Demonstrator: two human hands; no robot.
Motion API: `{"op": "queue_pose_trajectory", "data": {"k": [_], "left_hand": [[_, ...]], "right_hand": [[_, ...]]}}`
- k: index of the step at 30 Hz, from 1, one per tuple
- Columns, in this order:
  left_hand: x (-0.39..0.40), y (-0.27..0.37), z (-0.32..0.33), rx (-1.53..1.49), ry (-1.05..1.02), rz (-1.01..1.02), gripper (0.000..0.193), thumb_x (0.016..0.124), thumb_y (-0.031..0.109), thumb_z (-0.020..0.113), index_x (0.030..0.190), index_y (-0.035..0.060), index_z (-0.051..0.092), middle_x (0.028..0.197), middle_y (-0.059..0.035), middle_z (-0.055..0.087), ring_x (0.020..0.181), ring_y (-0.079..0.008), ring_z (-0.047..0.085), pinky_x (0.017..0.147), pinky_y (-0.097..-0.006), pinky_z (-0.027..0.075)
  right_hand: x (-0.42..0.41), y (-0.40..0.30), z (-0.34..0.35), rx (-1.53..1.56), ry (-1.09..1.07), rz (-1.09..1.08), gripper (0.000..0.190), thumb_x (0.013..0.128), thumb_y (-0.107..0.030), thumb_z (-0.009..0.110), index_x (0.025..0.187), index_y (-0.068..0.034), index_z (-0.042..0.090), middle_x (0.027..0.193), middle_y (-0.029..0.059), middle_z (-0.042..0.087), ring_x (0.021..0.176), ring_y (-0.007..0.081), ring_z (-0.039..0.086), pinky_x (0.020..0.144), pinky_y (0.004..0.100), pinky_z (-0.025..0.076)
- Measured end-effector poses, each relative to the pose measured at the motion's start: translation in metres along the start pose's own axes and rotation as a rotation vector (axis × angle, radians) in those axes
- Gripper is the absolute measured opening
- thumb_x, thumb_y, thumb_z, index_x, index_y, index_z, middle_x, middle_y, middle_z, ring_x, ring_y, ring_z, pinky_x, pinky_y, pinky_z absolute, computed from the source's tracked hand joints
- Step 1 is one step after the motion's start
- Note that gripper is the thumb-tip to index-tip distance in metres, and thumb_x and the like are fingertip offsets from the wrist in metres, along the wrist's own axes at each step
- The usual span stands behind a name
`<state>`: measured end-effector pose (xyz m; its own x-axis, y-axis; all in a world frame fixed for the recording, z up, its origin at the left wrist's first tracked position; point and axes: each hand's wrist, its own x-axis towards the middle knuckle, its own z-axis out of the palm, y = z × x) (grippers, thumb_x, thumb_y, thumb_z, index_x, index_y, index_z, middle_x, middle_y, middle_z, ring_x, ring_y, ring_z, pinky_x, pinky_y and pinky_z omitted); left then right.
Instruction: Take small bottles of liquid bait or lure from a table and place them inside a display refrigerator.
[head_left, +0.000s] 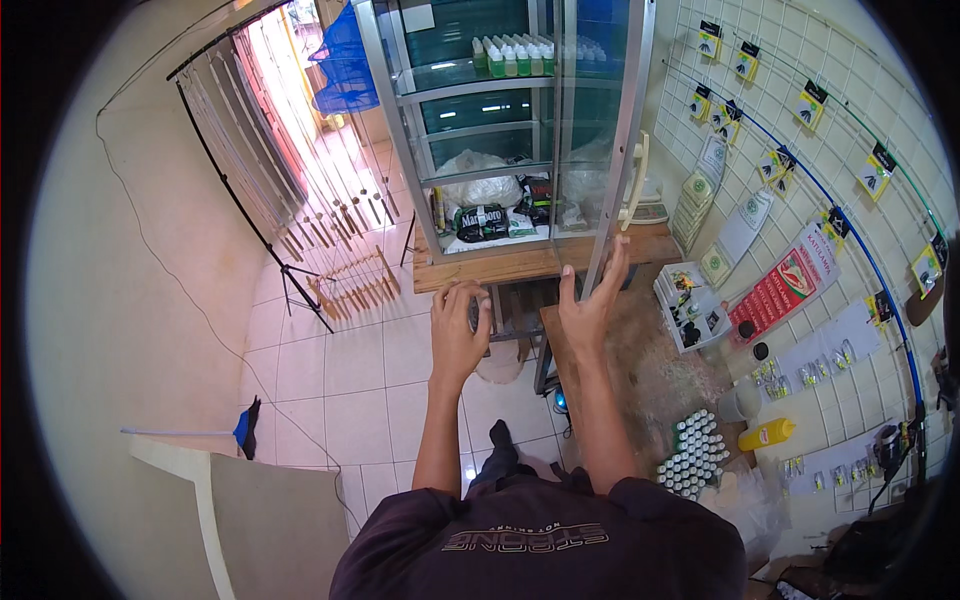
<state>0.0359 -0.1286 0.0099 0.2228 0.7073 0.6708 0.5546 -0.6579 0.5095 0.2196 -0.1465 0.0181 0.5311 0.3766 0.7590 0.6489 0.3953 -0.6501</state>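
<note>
Both hands are raised before a metal-framed glass display cabinet (480, 174) on a wooden table (487, 268). My left hand (461, 322), fingers curled and apart, hovers off the table's front edge and holds nothing. My right hand (596, 300) is spread with its thumb up, beside the lower corner of the cabinet's sliding glass door frame (619, 157); whether it touches the frame cannot be told. On the upper shelf stand rows of small white-capped bottles (517, 60) with green liquid. The bottom shelf holds a clear plastic bag (480, 176) and dark packages (482, 223).
On the right, a worn bench (645, 360) carries a white parts tray (690, 307), many capped bottles (694, 454) and a yellow squeeze bottle (765, 433). A wire grid (787, 90) holds packets and fishing rods. At left stand a black rack (225, 180) and a wooden rack (360, 289).
</note>
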Motion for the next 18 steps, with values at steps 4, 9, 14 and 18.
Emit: {"op": "queue_pose_trajectory", "data": {"k": [4, 9, 14, 18], "left_hand": [[0.001, 0.0, -0.002, -0.005, 0.017, -0.004, 0.01, 0.09, 0.009, 0.059, 0.099, 0.0043, 0.06, 0.11, -0.0125, 0.063, 0.115, -0.0383, 0.049, 0.102, -0.0451, 0.037], [0.01, -0.008, -0.001, -0.04, 0.002, 0.002, 0.02, 0.089, 0.005, 0.058, 0.108, 0.0046, 0.062, 0.12, -0.0115, 0.062, 0.119, -0.0369, 0.048, 0.103, -0.0448, 0.038], [0.023, -0.022, 0.001, -0.058, 0.007, 0.076, 0.05, 0.081, -0.006, 0.053, 0.128, 0.0081, 0.058, 0.13, -0.0095, 0.06, 0.125, -0.0372, 0.046, 0.102, -0.0434, 0.039], [0.039, -0.041, 0.006, -0.035, -0.008, 0.083, 0.068, 0.072, -0.011, 0.051, 0.137, 0.0086, 0.053, 0.132, -0.0105, 0.058, 0.125, -0.038, 0.045, 0.105, -0.0434, 0.039]], "right_hand": [[-0.002, -0.001, 0.003, 0.176, -0.11, 0.17, 0.065, 0.093, -0.015, 0.059, 0.147, 0.005, 0.028, 0.151, 0.0273, 0.029, 0.135, 0.0418, 0.035, 0.113, 0.0461, 0.026], [-0.009, -0.002, 0.018, 0.071, -0.219, 0.17, 0.057, 0.096, -0.015, 0.054, 0.144, 0.006, 0.032, 0.141, 0.026, 0.041, 0.129, 0.0395, 0.042, 0.108, 0.0439, 0.033], [-0.01, -0.001, 0.054, 0.185, -0.276, 0.173, 0.045, 0.096, -0.011, 0.052, 0.137, 0.005, 0.045, 0.121, 0.0226, 0.053, 0.114, 0.0361, 0.054, 0.1, 0.0398, 0.041], [-0.01, -0.002, 0.086, 0.251, -0.375, 0.099, 0.045, 0.092, -0.004, 0.053, 0.136, 0.004, 0.047, 0.12, 0.0205, 0.053, 0.113, 0.0346, 0.054, 0.099, 0.0394, 0.041]]}}
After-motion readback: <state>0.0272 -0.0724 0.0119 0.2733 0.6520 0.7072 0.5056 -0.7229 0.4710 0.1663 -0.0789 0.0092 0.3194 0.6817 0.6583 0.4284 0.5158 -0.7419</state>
